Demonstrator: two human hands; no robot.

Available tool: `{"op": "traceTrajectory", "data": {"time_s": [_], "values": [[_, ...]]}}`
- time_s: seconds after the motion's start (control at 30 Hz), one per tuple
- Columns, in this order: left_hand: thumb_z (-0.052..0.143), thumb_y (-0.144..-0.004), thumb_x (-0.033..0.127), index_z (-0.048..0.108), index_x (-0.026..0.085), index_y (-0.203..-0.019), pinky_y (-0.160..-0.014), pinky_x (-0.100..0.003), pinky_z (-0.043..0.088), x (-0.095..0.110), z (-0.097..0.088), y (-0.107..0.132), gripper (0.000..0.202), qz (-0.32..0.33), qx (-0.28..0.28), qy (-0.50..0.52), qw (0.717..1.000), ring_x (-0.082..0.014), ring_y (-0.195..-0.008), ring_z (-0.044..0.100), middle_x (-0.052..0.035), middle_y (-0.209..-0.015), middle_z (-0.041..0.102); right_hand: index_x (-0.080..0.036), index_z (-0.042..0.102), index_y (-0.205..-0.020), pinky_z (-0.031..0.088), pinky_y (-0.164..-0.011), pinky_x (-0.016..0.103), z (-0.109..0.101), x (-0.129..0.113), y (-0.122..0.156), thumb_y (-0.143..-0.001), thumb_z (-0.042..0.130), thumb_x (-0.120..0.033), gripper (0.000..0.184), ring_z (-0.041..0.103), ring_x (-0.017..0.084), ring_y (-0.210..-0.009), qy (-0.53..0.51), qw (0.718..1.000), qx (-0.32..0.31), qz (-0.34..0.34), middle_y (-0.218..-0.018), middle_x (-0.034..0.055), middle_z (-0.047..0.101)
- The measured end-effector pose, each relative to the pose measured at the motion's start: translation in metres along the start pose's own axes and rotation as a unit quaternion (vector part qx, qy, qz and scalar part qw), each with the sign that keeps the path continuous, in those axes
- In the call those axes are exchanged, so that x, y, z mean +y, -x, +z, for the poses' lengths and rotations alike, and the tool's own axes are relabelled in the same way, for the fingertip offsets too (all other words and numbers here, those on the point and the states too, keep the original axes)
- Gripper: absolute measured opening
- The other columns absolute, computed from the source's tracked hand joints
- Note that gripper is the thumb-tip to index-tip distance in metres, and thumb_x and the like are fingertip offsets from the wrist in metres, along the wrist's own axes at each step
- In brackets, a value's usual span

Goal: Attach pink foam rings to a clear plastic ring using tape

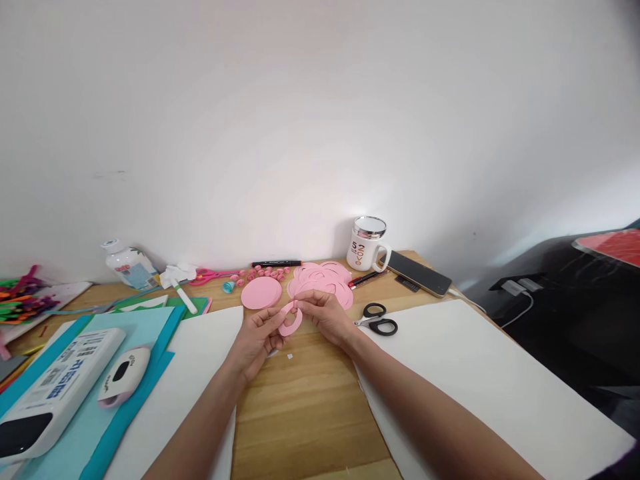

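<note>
Between both hands, just above the wooden table (300,407), is a pink paper ring (291,327). My left hand (257,340) pinches its left side, and my right hand (323,317) pinches it near the top. Behind the left hand lies a stack of pink paper circles (261,292). A spread pile of pink paper pieces (325,275), several with curved cuts, lies behind the right hand. Black-handled scissors (383,325) rest right of the right hand, their blades partly covered by it. A tiny white scrap (290,356) sits below the ring.
Small pink paper rolls (270,273) lie by a black marker (277,263) along the wall. A white mug (367,247) and a phone (417,272) stand back right. White sheets (480,380) flank the hands. At left are a white bottle (130,263), pink scissors (213,275) and blue paper (155,360).
</note>
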State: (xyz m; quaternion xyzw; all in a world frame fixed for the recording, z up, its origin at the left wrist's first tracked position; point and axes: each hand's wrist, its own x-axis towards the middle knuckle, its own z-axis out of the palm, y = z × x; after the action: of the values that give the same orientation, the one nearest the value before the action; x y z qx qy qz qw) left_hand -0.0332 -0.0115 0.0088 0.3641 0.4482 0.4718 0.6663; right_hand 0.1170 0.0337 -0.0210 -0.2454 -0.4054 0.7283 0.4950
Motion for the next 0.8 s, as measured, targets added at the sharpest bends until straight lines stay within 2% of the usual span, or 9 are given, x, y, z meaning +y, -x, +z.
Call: {"op": "traceTrajectory", "data": {"time_s": [0.23, 0.43, 0.53, 0.8], "values": [[0.071, -0.064, 0.031, 0.065, 0.012, -0.084, -0.038, -0.016, 0.032, 0.0011, 0.0013, 0.0015, 0.028, -0.005, -0.02, -0.019, 1.0, -0.0065, -0.046, 0.051, -0.0009, -0.06, 0.059, -0.017, 0.062, -0.065, 0.044, -0.06, 0.024, 0.0018, -0.0006, 0.0009, -0.055, 0.075, -0.027, 0.019, 0.055, 0.01, -0.059, 0.037, 0.999, 0.019, -0.022, -0.063, -0.0017, 0.062], [0.072, -0.063, 0.031, 0.065, 0.013, -0.085, -0.038, -0.015, 0.032, 0.0014, 0.0009, 0.0006, 0.029, -0.004, -0.002, -0.013, 1.0, -0.0058, -0.046, 0.05, 0.0001, -0.058, 0.058, -0.017, 0.066, -0.077, 0.045, -0.073, 0.028, 0.0013, 0.0007, -0.0004, -0.06, 0.072, -0.027, 0.021, 0.058, 0.012, -0.07, 0.002, 1.0, -0.006, -0.007, -0.073, 0.0015, 0.066], [0.071, -0.064, 0.031, 0.065, 0.013, -0.086, -0.039, -0.015, 0.032, 0.0015, 0.0008, 0.0006, 0.029, -0.003, 0.005, -0.011, 1.0, -0.0053, -0.046, 0.05, 0.0001, -0.059, 0.058, -0.017, 0.066, -0.079, 0.045, -0.074, 0.028, -0.0003, 0.0021, -0.0008, -0.059, 0.073, -0.025, 0.023, 0.059, 0.013, -0.071, -0.007, 1.0, -0.004, -0.007, -0.074, 0.0018, 0.066], [0.072, -0.06, 0.032, 0.066, 0.013, -0.085, -0.04, -0.018, 0.035, 0.0013, 0.0017, 0.0023, 0.031, -0.002, -0.016, -0.042, 0.999, -0.0074, -0.047, 0.051, -0.003, -0.066, 0.062, -0.016, 0.062, -0.068, 0.044, -0.059, 0.025, 0.0016, -0.0007, 0.0014, -0.057, 0.074, -0.026, 0.019, 0.055, 0.011, -0.055, 0.039, 0.999, -0.008, -0.018, -0.06, -0.0012, 0.063]]}}
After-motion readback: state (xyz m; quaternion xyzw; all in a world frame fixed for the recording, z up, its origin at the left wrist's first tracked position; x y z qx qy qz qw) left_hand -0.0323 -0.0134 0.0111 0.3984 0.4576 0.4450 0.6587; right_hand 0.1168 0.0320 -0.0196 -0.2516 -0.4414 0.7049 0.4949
